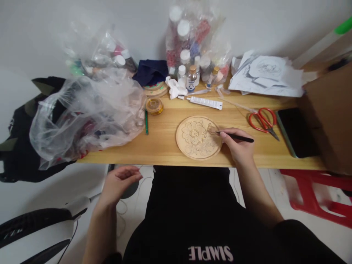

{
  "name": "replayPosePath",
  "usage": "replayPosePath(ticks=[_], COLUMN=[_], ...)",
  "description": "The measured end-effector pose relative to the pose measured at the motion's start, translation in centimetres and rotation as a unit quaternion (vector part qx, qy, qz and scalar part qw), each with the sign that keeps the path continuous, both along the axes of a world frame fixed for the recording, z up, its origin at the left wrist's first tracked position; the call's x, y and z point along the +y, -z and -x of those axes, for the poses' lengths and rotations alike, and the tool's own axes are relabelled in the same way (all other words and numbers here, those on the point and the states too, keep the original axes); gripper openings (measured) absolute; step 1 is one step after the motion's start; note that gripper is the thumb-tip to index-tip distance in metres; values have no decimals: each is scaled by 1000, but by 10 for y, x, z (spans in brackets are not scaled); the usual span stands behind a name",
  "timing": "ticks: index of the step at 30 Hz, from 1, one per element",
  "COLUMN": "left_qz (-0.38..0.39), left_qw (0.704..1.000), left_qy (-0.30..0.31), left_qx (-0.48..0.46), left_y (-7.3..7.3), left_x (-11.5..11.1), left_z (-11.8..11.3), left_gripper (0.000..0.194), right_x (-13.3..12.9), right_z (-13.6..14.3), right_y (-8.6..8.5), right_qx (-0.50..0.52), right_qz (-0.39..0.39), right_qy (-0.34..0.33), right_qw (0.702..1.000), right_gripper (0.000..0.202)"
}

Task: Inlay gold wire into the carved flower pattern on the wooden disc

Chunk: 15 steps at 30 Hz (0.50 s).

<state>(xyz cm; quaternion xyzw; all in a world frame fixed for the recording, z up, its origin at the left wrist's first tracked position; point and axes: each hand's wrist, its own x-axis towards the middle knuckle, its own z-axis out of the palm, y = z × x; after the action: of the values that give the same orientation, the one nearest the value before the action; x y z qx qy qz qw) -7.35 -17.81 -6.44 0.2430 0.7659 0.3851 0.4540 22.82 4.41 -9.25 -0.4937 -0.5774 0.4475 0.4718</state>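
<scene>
A round wooden board (189, 148) lies flat near the table's front edge. It carries a flower drawing, part of whose lines are traced in thin gold wire. My right hand (242, 148) is closed in a pinch around slim black tweezers (238, 137), resting at the board's right side. The tip of the tweezers meets the gold outline at the upper right of the pattern. Off the front edge of the table, my left hand (122, 181) hovers with loosely bent fingers and nothing visible in it. A spool of gold wire (154, 105) stands behind the board to the left.
Red-handled scissors (262, 120) and a phone (295, 132) lie at right beside a cardboard box (330, 113). A white tube (206, 102), small bottles (191, 79) and papers (266, 75) line the back. Left are a green pencil (146, 122) and a plastic bag (110, 110).
</scene>
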Motion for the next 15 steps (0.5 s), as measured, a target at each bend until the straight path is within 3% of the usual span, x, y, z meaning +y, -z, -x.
replayPosePath(ticks=[3,8,12,15], left_qz=[-131,-220,-253,-255], left_qw=[985,944,858,844], left_qy=[-57,-32,3,12], left_qx=[-94,-244,-447,-471], left_y=[-29,-55,-69,-74], left_x=[34,96,111,109], left_z=[-34,-88,-107,-109], left_gripper=[39,42,31,29], right_x=[0,-1,-1,-1], right_z=[1,-1,-4,-3], right_y=[1,5,8,7], right_qx=[2,2,2,3], right_qz=[1,1,4,4], right_qy=[7,12,14,15], right_qw=[1000,1000,1000,1000], right_gripper=[19,21,22,22])
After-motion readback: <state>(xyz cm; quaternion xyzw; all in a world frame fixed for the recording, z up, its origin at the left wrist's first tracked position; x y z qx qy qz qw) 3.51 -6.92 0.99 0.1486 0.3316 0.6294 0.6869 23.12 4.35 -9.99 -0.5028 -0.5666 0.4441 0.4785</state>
